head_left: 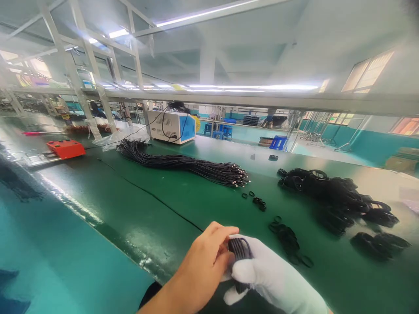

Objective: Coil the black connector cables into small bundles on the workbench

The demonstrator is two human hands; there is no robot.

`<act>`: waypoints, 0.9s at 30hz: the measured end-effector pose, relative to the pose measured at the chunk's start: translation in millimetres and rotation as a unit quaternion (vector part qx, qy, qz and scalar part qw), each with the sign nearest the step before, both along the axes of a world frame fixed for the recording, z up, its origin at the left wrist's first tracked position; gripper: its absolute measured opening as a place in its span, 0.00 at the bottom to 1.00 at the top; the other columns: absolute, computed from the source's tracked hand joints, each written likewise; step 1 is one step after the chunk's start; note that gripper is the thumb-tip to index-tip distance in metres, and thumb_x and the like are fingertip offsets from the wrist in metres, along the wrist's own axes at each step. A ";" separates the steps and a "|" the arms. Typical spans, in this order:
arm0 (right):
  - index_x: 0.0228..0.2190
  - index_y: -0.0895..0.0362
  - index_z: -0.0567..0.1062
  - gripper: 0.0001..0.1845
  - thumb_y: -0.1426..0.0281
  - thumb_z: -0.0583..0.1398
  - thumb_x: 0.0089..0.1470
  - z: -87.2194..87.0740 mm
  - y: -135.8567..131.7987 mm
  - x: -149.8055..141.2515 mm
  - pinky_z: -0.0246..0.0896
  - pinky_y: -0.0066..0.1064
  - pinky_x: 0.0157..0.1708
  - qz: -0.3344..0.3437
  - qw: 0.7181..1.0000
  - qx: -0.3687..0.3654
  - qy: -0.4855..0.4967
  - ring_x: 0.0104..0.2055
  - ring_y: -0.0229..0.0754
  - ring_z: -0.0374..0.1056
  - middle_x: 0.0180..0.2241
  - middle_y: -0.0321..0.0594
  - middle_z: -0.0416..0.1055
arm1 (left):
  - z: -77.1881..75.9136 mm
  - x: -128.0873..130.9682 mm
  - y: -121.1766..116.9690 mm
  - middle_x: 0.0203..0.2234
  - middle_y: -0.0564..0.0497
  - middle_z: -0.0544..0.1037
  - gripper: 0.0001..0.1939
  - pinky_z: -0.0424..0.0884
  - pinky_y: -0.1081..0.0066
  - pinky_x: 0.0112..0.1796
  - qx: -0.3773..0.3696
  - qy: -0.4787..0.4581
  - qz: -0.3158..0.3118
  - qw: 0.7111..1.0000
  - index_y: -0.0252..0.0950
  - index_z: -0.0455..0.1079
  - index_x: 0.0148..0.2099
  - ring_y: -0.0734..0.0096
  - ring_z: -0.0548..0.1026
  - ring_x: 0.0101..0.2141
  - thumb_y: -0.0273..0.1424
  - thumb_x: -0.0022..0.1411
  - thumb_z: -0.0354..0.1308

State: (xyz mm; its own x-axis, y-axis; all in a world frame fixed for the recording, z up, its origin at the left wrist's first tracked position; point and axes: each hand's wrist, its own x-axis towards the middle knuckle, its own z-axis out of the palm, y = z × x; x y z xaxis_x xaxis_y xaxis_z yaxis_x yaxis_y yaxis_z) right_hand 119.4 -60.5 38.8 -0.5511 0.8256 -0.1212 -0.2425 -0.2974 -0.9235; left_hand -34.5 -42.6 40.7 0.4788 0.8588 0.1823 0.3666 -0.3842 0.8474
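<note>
My gloved right hand (265,266), in white, is closed around a small coil of black cable (238,248) whose loops lie side by side. My bare left hand (204,261) presses its bent fingers against the coil's near left side. A straight length of black cable (157,198) runs along the green table from the far left to my left hand. Where it enters the coil is hidden by my fingers. Just beyond my right hand lies a cluster of small black rings (288,240), with a few more rings (259,203) farther up.
A long bundle of black cables (183,163) lies across the green table (124,218). Behind it stands a white and blue machine (172,126). A red control box (66,148) sits at left. Dark coils (330,192) are heaped at right. A metal shelf beam (229,98) spans overhead.
</note>
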 end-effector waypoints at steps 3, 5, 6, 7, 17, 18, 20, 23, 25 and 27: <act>0.40 0.63 0.72 0.20 0.67 0.63 0.44 -10.5 2.9 5.1 0.70 0.35 0.32 0.021 0.999 0.002 0.043 0.38 0.44 0.68 0.35 0.45 0.69 | 4.1 1.4 2.7 0.37 0.54 0.74 0.24 0.66 0.71 0.38 0.005 0.050 0.039 0.998 0.47 0.67 0.52 0.70 0.71 0.35 0.22 0.54 0.50; 0.42 0.63 0.72 0.21 0.65 0.63 0.46 -17.2 3.5 7.6 0.70 0.35 0.33 0.024 0.998 -0.014 0.056 0.38 0.44 0.68 0.37 0.47 0.69 | 4.7 3.0 7.6 0.29 0.55 0.74 0.21 0.66 0.71 0.34 -0.036 0.053 0.062 0.996 0.45 0.70 0.48 0.70 0.71 0.30 0.24 0.53 0.52; 0.42 0.62 0.72 0.21 0.65 0.63 0.46 -20.1 3.4 8.5 0.70 0.35 0.33 0.025 0.998 -0.024 0.061 0.39 0.44 0.69 0.38 0.48 0.69 | 4.3 3.9 10.5 0.26 0.56 0.73 0.19 0.66 0.72 0.30 -0.079 0.038 0.061 0.994 0.44 0.71 0.47 0.71 0.70 0.27 0.25 0.52 0.54; 0.43 0.62 0.72 0.22 0.65 0.63 0.46 -22.4 3.1 9.3 0.70 0.36 0.34 0.023 0.997 -0.033 0.066 0.39 0.44 0.68 0.38 0.48 0.69 | 3.7 4.7 13.1 0.23 0.57 0.71 0.18 0.65 0.73 0.27 -0.131 0.014 0.053 0.990 0.42 0.71 0.45 0.73 0.69 0.24 0.26 0.51 0.55; 0.37 0.64 0.73 0.20 0.65 0.65 0.43 -33.0 0.9 1.1 0.70 0.34 0.31 -0.014 0.998 -0.054 0.042 0.35 0.42 0.68 0.32 0.45 0.68 | 5.9 13.2 13.8 0.22 0.55 0.73 0.16 0.61 0.74 0.24 -0.100 0.128 0.033 0.986 0.43 0.73 0.38 0.71 0.68 0.23 0.24 0.50 0.50; 0.36 0.65 0.73 0.19 0.65 0.65 0.43 -33.7 1.1 -0.1 0.69 0.33 0.30 -0.013 0.997 -0.058 0.048 0.34 0.41 0.67 0.31 0.44 0.68 | 7.2 12.1 15.3 0.21 0.55 0.73 0.16 0.60 0.74 0.24 -0.085 0.157 0.025 0.984 0.43 0.72 0.39 0.71 0.68 0.22 0.24 0.49 0.50; 0.34 0.65 0.73 0.17 0.67 0.65 0.44 -34.1 1.0 -1.5 0.68 0.31 0.29 -0.008 0.996 -0.066 0.067 0.33 0.38 0.66 0.31 0.42 0.66 | 8.3 9.0 19.5 0.21 0.56 0.73 0.14 0.58 0.75 0.21 -0.079 0.182 0.007 0.980 0.42 0.70 0.38 0.71 0.68 0.22 0.25 0.49 0.50; 0.33 0.65 0.72 0.13 0.69 0.63 0.46 -33.0 0.0 -2.5 0.68 0.30 0.30 -0.003 0.995 -0.065 0.072 0.32 0.37 0.66 0.31 0.42 0.65 | 4.4 5.8 25.5 0.21 0.57 0.72 0.08 0.57 0.76 0.19 -0.091 0.169 -0.010 0.981 0.40 0.65 0.35 0.73 0.67 0.21 0.28 0.50 0.51; 0.33 0.65 0.72 0.13 0.68 0.63 0.46 -32.0 -0.5 -3.6 0.69 0.32 0.29 -0.007 0.997 -0.057 0.059 0.31 0.39 0.67 0.31 0.43 0.65 | -0.8 6.3 28.5 0.20 0.59 0.71 0.07 0.58 0.77 0.19 -0.095 0.156 -0.009 0.983 0.40 0.63 0.34 0.74 0.66 0.21 0.27 0.49 0.50; 0.33 0.64 0.71 0.13 0.67 0.63 0.46 -31.6 -0.2 -4.7 0.70 0.33 0.28 -0.004 0.997 -0.055 0.045 0.31 0.41 0.68 0.30 0.42 0.65 | -5.8 7.8 31.0 0.19 0.60 0.69 0.06 0.57 0.77 0.19 -0.098 0.153 -0.001 0.983 0.40 0.62 0.33 0.75 0.65 0.20 0.27 0.49 0.51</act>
State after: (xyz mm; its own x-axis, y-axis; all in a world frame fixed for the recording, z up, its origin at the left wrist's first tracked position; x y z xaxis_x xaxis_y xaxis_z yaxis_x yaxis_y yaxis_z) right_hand 114.7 -60.7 7.2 -0.5569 0.8147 -0.1617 -0.3261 -0.3935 -0.8595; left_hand -26.6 -11.6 34.9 0.4876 0.8618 -0.1394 0.6147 -0.2255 0.7559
